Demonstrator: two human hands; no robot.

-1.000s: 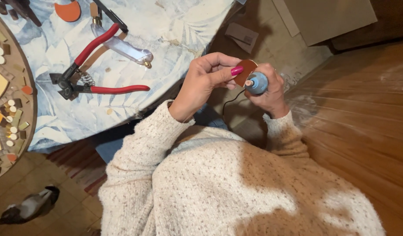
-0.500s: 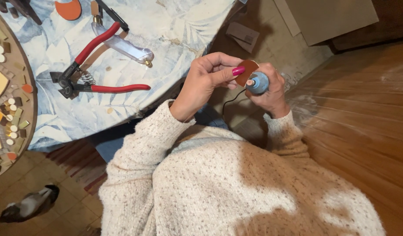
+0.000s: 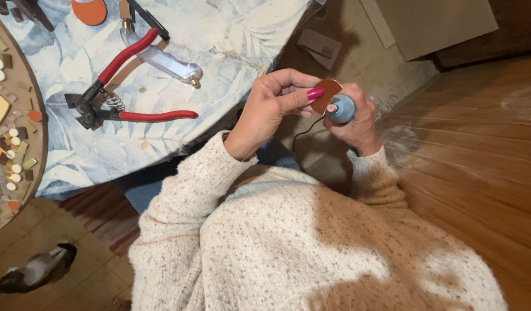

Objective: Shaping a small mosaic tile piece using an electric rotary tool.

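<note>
My left hand (image 3: 277,106) pinches a small brown tile piece (image 3: 325,95) between thumb and fingers. The piece rests against the tip of a small blue-grey rotary tool (image 3: 341,109), which my right hand (image 3: 357,124) grips from below. A thin dark cord (image 3: 303,131) hangs from the tool. Both hands are held off the table's right edge, above my lap and cream knitted sleeves.
Red-handled nippers (image 3: 118,95) lie open on the leaf-patterned cloth (image 3: 231,40), beside a clear-handled cutter (image 3: 162,60) and an orange tile (image 3: 88,10). A round mosaic board (image 3: 15,144) with several small tiles sits at left. Cardboard (image 3: 427,26) lies on the wooden floor.
</note>
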